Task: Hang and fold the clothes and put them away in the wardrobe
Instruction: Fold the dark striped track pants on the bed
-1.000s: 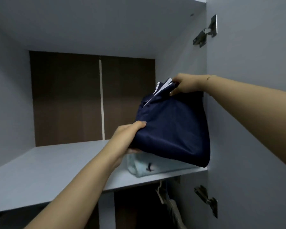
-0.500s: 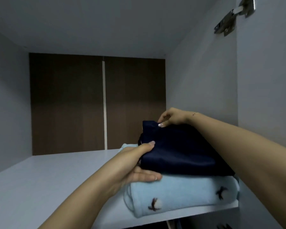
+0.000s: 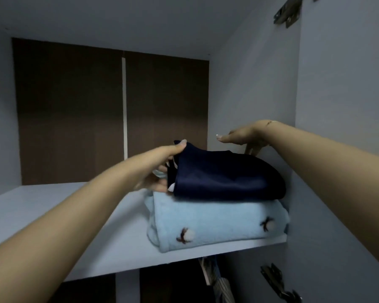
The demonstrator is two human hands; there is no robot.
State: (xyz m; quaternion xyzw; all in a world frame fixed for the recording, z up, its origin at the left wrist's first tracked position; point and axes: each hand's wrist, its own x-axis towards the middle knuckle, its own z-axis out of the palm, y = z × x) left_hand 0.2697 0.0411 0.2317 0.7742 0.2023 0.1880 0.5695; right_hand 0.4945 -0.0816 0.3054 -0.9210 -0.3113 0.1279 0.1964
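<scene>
Presently your left hand (image 3: 160, 169) grips the left end of the folded navy garment (image 3: 223, 176), thumb on top at its upper corner and fingers tucked underneath where white trim shows. Your right hand (image 3: 243, 137) is clear of the cloth, fingers straight and relaxed, hovering just above the garment's far right corner, close to the wardrobe side wall (image 3: 249, 95). The navy garment lies on top of the folded light-blue garment (image 3: 212, 224), and both sit at the right end of the wardrobe shelf (image 3: 53, 215), hard against the side wall. The navy piece's long axis runs left to right, parallel to the shelf's front edge; its left end is lifted slightly by your grip. In my judgement placement is nearly complete, and what remains is releasing that end and squaring the stack. Your left hand is the nearer one and is already on the cloth, so the garment extends rightward away from it. Hanging clothes (image 3: 219, 285) show dimly below the shelf.
</scene>
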